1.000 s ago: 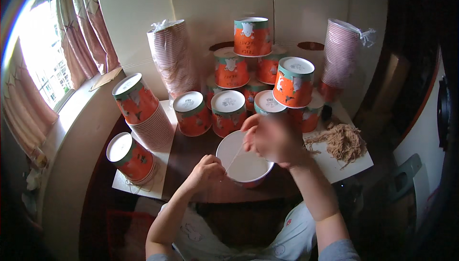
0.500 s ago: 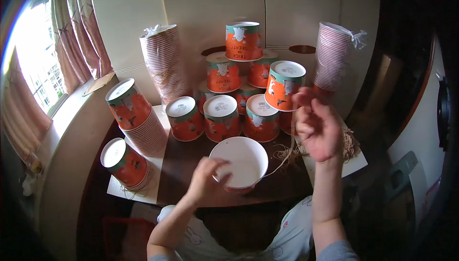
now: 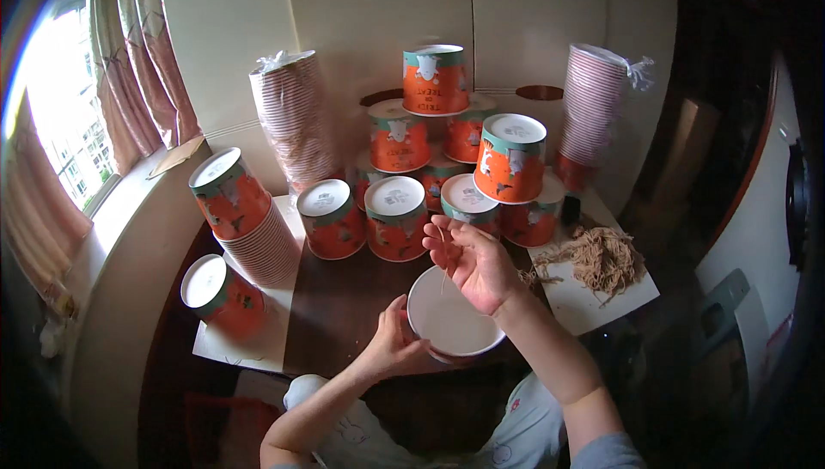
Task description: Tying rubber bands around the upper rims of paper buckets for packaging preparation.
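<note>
A white-lined paper bucket (image 3: 455,327) stands mouth up in front of me, near the table's front edge. My left hand (image 3: 394,340) is closed against its left outer side. Over the bucket's far rim, my right hand (image 3: 468,263) pinches a thin string (image 3: 443,283), its palm turned up and fingers curled. The string hangs toward the bucket; where its lower end goes is hard to see. Just beyond stand orange and green paper buckets (image 3: 395,224), upside down and piled in tiers.
A tangle of tan string (image 3: 604,260) lies on a white board (image 3: 589,306) to the right. Nested buckets (image 3: 258,237) stand at left beside another upside-down bucket (image 3: 225,297). Tall wrapped stacks of buckets (image 3: 296,117) (image 3: 593,104) rise at the back on both sides.
My right hand has come left and down from beside the pile to above the bucket. The bucket has shifted right, and my left hand has moved from over its rim to its outer side.
</note>
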### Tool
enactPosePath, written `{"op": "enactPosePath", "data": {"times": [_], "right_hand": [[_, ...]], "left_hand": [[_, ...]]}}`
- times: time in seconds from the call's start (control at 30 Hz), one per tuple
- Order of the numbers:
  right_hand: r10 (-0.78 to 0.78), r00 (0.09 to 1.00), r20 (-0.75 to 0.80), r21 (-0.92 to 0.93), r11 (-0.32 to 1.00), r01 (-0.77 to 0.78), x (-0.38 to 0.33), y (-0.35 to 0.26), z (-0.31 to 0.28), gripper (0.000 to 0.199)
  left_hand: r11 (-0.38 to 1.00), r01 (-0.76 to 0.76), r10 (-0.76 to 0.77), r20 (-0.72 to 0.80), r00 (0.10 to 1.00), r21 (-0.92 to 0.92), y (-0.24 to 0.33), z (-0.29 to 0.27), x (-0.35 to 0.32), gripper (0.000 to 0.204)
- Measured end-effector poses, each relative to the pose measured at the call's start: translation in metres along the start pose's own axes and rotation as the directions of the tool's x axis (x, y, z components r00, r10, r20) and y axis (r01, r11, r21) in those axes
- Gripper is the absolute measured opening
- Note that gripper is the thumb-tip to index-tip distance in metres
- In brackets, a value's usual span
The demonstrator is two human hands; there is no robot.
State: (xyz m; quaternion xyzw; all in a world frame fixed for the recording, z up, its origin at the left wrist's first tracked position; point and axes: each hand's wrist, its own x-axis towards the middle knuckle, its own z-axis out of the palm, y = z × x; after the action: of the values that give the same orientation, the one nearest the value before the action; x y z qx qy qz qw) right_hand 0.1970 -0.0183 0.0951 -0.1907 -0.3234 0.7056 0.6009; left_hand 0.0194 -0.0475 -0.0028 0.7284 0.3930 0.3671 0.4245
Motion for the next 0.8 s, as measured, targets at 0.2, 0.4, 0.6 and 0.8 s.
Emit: {"op": "enactPosePath", "data": {"times": [0.2, 0.4, 0.6, 0.8], "right_hand": [[0.051, 0.999, -0.003, 0.042, 0.998, -0.051, -0.005, 0.017, 0.002, 0.030], [0.070, 0.997, 0.043, 0.040, 0.997, -0.072, -0.006, 0.026, 0.000, 0.031], [-0.209, 0.910, 0.358, -0.930, 0.007, 0.368, -0.008, 0.006, -0.019, 0.021], [-0.081, 0.921, 0.381, -0.860, -0.398, 0.321, -0.009, 0.000, -0.020, 0.011]], "left_hand": [[0.970, -0.069, 0.046, -0.103, 0.994, -0.232, 0.014, -0.003, 0.012, 0.024], [0.920, 0.003, -0.014, -0.025, 1.000, -0.393, 0.019, -0.002, 0.013, 0.020], [0.988, -0.036, 0.068, -0.214, 0.975, 0.147, 0.019, -0.028, 0.019, 0.010], [0.702, -0.315, 0.357, 0.068, 0.932, 0.639, 0.039, -0.037, 0.040, 0.013]]}}
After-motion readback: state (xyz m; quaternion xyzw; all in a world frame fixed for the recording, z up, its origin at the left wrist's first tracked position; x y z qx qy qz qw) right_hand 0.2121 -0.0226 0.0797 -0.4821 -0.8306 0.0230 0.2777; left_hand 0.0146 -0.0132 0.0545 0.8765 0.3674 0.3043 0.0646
